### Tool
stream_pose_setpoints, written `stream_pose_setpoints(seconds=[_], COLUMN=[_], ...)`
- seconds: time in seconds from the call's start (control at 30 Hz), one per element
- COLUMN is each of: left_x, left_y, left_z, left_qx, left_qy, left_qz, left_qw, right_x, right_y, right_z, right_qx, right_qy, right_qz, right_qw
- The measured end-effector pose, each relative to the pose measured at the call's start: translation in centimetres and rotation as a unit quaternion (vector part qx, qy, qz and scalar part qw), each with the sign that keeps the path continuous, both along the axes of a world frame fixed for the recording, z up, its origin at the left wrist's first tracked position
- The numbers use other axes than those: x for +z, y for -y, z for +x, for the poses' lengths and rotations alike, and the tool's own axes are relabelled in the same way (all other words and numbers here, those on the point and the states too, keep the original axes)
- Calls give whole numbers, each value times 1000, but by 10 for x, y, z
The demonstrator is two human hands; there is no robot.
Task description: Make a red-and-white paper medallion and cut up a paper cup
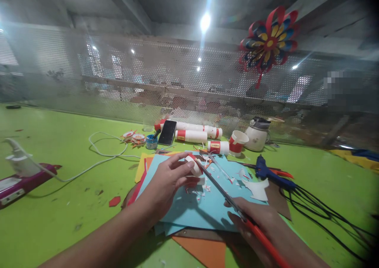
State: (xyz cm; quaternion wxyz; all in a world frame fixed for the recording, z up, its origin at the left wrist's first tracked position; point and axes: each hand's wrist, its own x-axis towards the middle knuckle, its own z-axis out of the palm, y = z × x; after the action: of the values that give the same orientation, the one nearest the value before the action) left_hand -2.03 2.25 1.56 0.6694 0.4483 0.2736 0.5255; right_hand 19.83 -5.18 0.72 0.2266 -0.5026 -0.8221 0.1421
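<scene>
Between the thumb and fingers of my left hand (167,181) is a small white and red piece of paper cup (194,166). My right hand (259,220) grips a pair of scissors (216,184) with red handles, and their long blades reach up to the edge of the cup piece. Whether the blades are cutting into it I cannot tell. Beneath both hands lies a stack of coloured paper with a light blue sheet (192,216) on top. White and red scraps are scattered over it, including a larger white paper offcut (257,189) at the right.
Stacked paper cups (192,136), a single paper cup (237,142), a phone (167,133), a blue jar (151,142) and a white kettle (257,135) stand behind the paper. A blue glue gun (266,172) with black cables lies right; a purple power strip (25,187) sits left.
</scene>
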Motion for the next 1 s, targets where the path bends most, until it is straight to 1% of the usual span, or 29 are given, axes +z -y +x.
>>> stream_pose_setpoints(seconds=[0.17,0.33,0.67,0.83,1.0], left_x=[0,-2,-1,-1,-1], left_y=[-1,-2,2,-1,-4], left_z=[1,0,1,-1,-3], left_qx=[6,1,-2,6,14], left_qy=[2,8,4,4,-19], left_qz=[-1,-2,0,-4,-1], left_qw=[1000,1000,1000,1000,1000], right_x=[-8,-10,-16,-10,-4], right_y=[1,2,3,3,0], right_z=[3,1,3,-2,-4], right_qx=[-23,-47,-58,-48,-24], right_qy=[18,34,57,41,25], right_qz=[5,1,3,4,-21], right_qw=[1000,998,997,998,999])
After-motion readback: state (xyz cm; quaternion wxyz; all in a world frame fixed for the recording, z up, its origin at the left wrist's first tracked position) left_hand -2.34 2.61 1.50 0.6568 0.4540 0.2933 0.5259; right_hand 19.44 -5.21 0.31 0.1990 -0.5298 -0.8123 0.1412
